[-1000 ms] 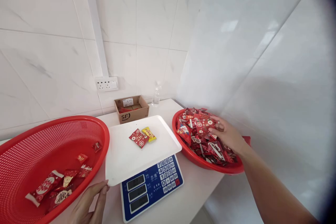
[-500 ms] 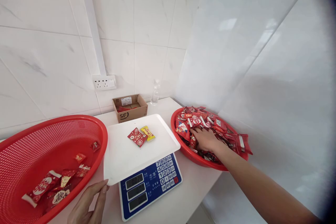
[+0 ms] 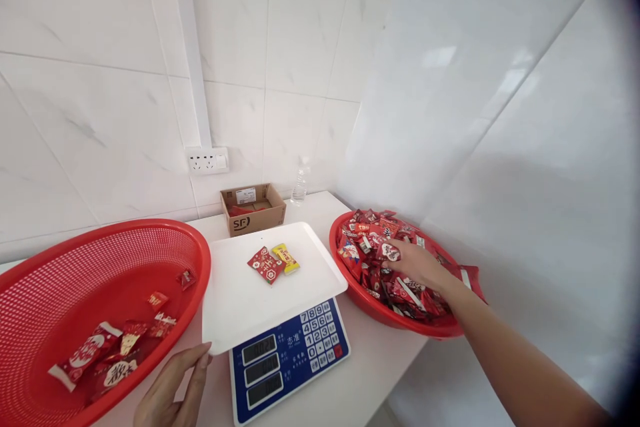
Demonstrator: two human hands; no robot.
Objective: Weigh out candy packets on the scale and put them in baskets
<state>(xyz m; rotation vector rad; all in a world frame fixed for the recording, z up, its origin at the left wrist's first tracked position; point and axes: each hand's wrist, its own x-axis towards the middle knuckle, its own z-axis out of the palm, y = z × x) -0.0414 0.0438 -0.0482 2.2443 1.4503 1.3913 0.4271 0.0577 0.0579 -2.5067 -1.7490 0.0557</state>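
My right hand [image 3: 417, 265] lies on the heap of red candy packets [image 3: 380, 247] in the red basin [image 3: 373, 303] at the right, fingers curled around a packet. My left hand [image 3: 173, 390] rests on the counter at the near left corner of the scale's white tray [image 3: 240, 293], fingers stretched and holding nothing. On the tray lie a red packet [image 3: 265, 265] and a yellow packet [image 3: 285, 257]. The blue scale [image 3: 287, 360] shows its keypad and displays.
A big red mesh basket [image 3: 125, 240] at the left holds several red packets [image 3: 107, 353]. Behind the scale stand a small cardboard box [image 3: 253, 209] and a clear bottle [image 3: 299, 183]. White tiled walls close in the back and right; a socket [image 3: 207, 161] is on the wall.
My right hand has shifted about over the heap of packets, first toward the basin's left side, then back toward its middle. My left hand stays by the tray corner.
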